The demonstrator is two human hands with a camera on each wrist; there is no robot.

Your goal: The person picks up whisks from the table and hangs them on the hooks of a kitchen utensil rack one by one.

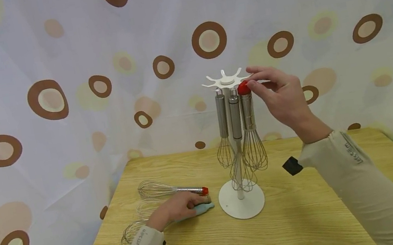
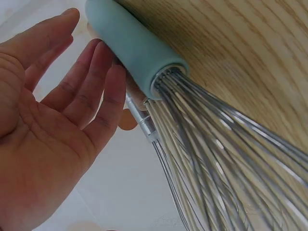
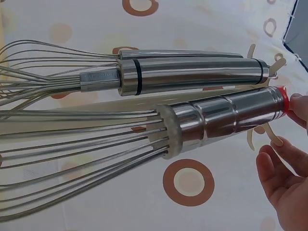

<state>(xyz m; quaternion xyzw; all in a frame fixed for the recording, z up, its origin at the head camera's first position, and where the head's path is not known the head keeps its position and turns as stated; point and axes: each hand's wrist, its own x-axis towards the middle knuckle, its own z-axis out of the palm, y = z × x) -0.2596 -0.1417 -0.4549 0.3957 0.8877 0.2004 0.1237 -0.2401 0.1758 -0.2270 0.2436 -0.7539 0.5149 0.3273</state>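
Observation:
My right hand (image 1: 281, 91) is at the top of a white rotating stand (image 1: 246, 208), its thumb and fingers pinching the red end of a steel-handled whisk (image 1: 248, 113). That whisk hangs upright, wires down, its top beside one of the stand's hook arms (image 3: 270, 134). Two more steel whisks, a slim one (image 1: 221, 116) and a thicker one (image 3: 202, 74), hang beside it. Lower left, my left hand (image 1: 174, 208) reaches over whisks lying on the table. Its loosely bent fingertips touch along a pale blue whisk handle (image 2: 139, 45), with a wooden-handled whisk (image 2: 136, 90) just behind.
Another steel whisk with a red tip (image 1: 188, 189) lies behind the left hand, wires to the left. The wooden table (image 1: 278, 230) has a spotted white curtain (image 1: 163, 23) behind and at the sides. The stand's star-shaped top (image 1: 226, 78) has several thin arms sticking out.

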